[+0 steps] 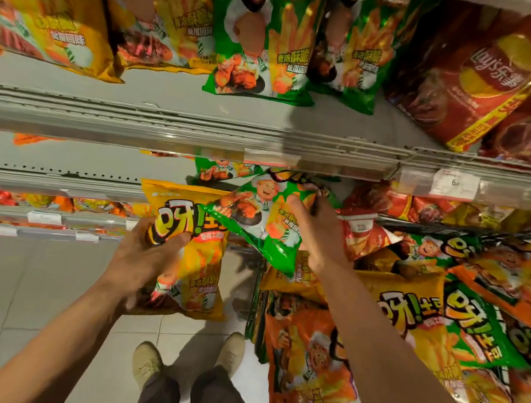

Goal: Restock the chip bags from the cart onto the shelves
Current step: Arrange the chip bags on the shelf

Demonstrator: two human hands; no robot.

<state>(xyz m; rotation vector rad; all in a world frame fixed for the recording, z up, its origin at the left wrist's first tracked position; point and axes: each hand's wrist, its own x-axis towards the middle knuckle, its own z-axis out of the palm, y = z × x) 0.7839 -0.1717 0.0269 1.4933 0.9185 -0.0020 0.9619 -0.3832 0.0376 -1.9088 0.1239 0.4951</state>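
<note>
Left grip (144,255) clasps yellow bag (195,259), right grip (316,234) green bag (256,219)

yellow chip bag (194,253) upright; green chip bag (264,220) tilted, overlapping it.

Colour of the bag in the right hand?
Green bag in the right hand; head view.

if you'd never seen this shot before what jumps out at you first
Two hands at centre, each gripping a chip bag: the left hand holds a yellow bag, the right hand a green bag. To the right, a cart heaped with orange, yellow and green bags; above, a shelf lined with more.
</note>
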